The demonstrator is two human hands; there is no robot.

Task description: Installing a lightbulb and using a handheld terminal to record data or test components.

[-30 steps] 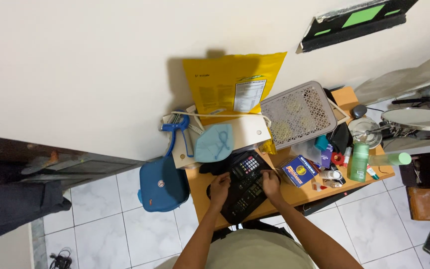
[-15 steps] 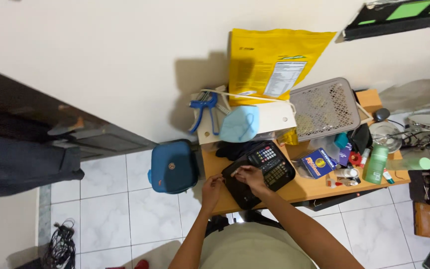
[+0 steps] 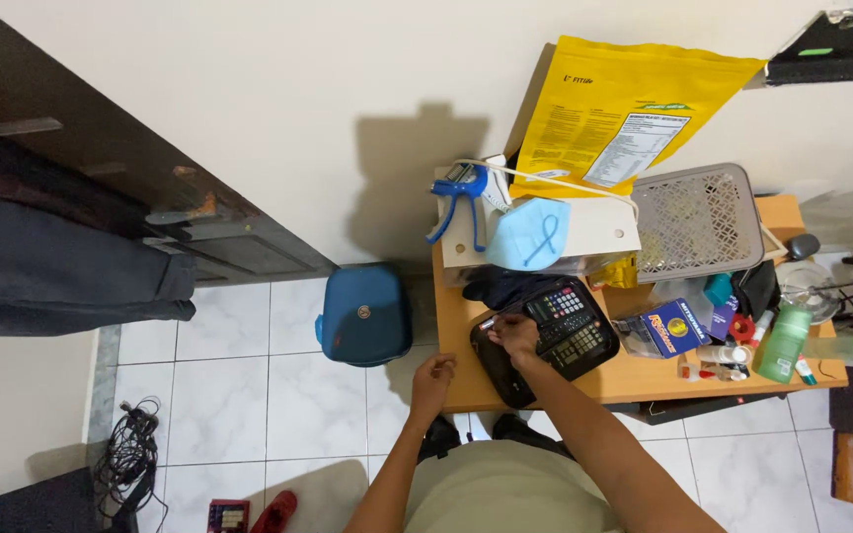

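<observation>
A black pouch lies on the wooden desk with two black calculators on top of it. My right hand rests on the pouch's upper left corner, fingers pinched at its edge, apparently on a small pull. My left hand hovers at the desk's left front corner, fingers loosely curled, holding nothing I can make out.
A yellow bag leans on the wall behind a white box with a blue face mask and a blue clamp tool. A grey perforated basket, a blue box, a green bottle crowd the right. A blue bag sits on the floor.
The view swung left. My right hand moved from the calculators to the pouch's upper left corner. My left hand drew off the pouch to the desk's left corner.
</observation>
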